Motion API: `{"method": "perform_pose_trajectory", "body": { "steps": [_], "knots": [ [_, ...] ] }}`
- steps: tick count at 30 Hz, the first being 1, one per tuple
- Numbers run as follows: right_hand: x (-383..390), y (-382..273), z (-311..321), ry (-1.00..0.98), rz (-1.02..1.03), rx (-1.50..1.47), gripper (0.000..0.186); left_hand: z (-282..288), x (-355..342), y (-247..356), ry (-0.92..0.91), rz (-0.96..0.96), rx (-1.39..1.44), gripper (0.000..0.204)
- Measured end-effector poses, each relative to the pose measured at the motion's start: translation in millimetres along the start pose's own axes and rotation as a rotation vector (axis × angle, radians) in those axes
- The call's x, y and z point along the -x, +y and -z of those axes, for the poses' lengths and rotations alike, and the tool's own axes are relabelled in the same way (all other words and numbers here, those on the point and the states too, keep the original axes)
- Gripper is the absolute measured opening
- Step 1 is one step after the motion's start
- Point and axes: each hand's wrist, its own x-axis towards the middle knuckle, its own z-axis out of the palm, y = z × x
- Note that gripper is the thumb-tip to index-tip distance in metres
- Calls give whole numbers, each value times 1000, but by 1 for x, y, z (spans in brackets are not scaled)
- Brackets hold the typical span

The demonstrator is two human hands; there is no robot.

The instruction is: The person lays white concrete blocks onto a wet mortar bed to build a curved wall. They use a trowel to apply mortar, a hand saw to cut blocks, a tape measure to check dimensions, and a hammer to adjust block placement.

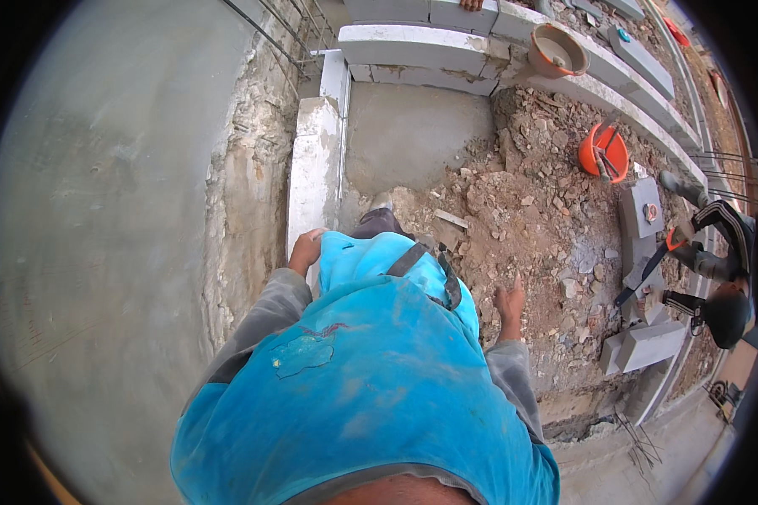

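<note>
Dust-grey fingers of the left hand (306,250) curled over the top edge of the white block wall (314,160), gripping it as if for balance. Right hand (509,303) hanging free, fingers spread and holding nothing, just above the rubble (531,210). Judged as a bracing step: steadying against the wall while standing on loose ground. Any further move likely calling for a firm hold on that edge and careful footing among the stones. Wall pale, rough-faced, upright, running away from the body along the left, beside a smooth cement patch (413,135). Farther right, an orange bucket (604,151) with tools, loose grey blocks (644,345), and a co-worker (720,278) crouched at the rim.
</note>
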Motion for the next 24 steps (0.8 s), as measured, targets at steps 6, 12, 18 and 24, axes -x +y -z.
{"method": "perform_pose_trajectory", "body": {
  "steps": [6,12,18,24],
  "knots": [
    [-4,27,15,107,10,119,82,-10,-5,25,-5,-52,35,35],
    [9,-30,5,56,-87,229,81,5,15,27,-133,-50,272,28],
    [22,-29,10,105,-129,141,76,11,8,53,-217,-99,100,32],
    [28,-45,5,83,-155,168,76,20,-29,27,-159,70,241,38]
  ]
}}
